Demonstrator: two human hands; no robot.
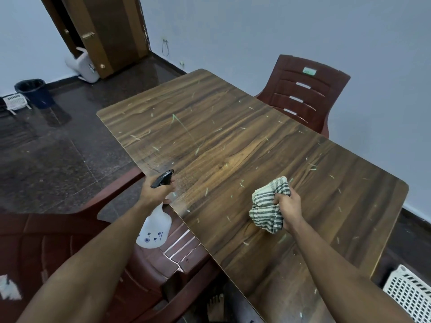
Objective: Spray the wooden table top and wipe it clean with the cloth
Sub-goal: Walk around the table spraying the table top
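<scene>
Over table top [233, 141], left hand [156, 191] grips spray bottle [154, 227], right hand [288, 207] clutches cloth [268, 206].

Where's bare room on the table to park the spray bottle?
Most of the table top is bare apart from pale flecks: the far half toward the far chair, and the middle strip between left hand with spray bottle and right hand with cloth. Nowhere crowded.

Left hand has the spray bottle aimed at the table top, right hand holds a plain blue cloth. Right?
Not quite: the head view shows the cloth in the right hand is white with dark stripes. The left hand does aim the spray bottle at the table top.
</scene>
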